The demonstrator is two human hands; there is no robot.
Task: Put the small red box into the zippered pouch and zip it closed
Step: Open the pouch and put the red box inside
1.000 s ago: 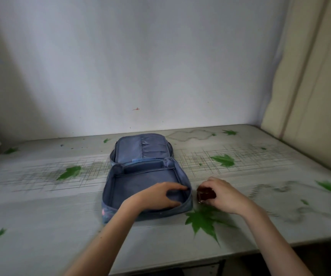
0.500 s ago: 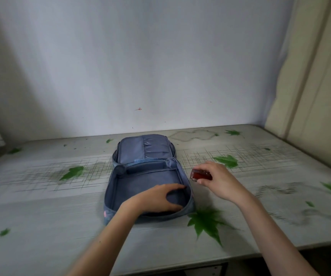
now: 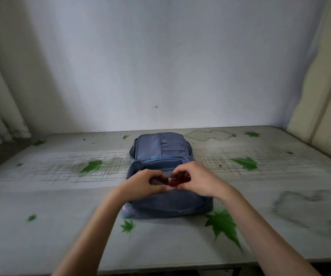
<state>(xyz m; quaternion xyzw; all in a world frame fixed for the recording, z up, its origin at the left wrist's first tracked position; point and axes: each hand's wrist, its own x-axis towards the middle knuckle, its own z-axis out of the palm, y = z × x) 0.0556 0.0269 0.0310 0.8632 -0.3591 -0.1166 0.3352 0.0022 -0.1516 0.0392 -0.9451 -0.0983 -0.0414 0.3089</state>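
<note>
- Head view, the only view. Zippered pouch (image 3: pixel 170 204) lies unzipped and opened flat on the bench (image 3: pixel 41 198), its lid (image 3: pixel 160 145) folded back toward the wall (image 3: pixel 160 66).
- Small red box (image 3: pixel 177 179) is held in the air above the open compartment — not yet inside, touching no fabric that I can see.
- Right hand (image 3: pixel 199 180): fingers curled over the top and far side of the box, pinching it.
- Left hand (image 3: pixel 145 183): fingers curled, thumb and fingertips closed on the box's left end. Motion blur here; the exact contact is hard to read, and a dark patch under its palm cannot be identified.
- Both hands are together over the middle of the compartment.
- Step in hand, as I judge it: the insertion — box carried to the opening, release pending. Zip step not begun.
- Next move calls for lowering the box flat onto the compartment floor, well clear of the rim, then letting go with both hands.
- After that: fold the lid forward and find the slider. I cannot make out the slider in this view.
- Risk: a box resting near the edge could foul the zip track.
</note>
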